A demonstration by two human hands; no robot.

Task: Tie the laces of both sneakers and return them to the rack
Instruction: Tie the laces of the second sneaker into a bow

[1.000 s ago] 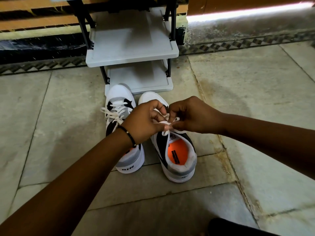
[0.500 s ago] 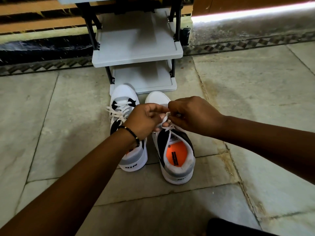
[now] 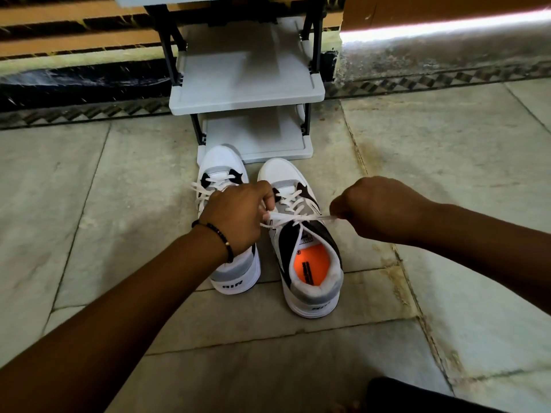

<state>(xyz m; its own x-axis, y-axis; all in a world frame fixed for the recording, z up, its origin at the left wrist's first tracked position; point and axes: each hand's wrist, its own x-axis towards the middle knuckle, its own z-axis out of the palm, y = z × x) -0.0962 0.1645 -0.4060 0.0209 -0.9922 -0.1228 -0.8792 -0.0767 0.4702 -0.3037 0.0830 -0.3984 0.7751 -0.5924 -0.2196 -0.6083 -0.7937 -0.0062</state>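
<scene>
Two white, grey and black sneakers stand side by side on the floor, toes toward the rack. The right sneaker [image 3: 310,263] shows an orange insole. Its white lace [image 3: 298,217] is stretched taut across the tongue between my hands. My left hand [image 3: 238,213] pinches one end above the gap between the shoes. My right hand [image 3: 378,207] grips the other end, off the shoe's right side. The left sneaker [image 3: 229,269] is partly hidden under my left wrist, and its laces [image 3: 205,190] look tied. The grey shoe rack [image 3: 247,93] stands just beyond the toes.
The rack's two lower shelves show nothing on them. A wall with a patterned border strip [image 3: 432,81] runs behind it. Stone floor tiles [image 3: 447,174] spread to both sides. A dark object [image 3: 417,394] sits at the bottom right edge.
My hands were close together over the right sneaker's tongue. They have pulled apart sideways, drawing the lace tight, and the right hand has moved well to the right.
</scene>
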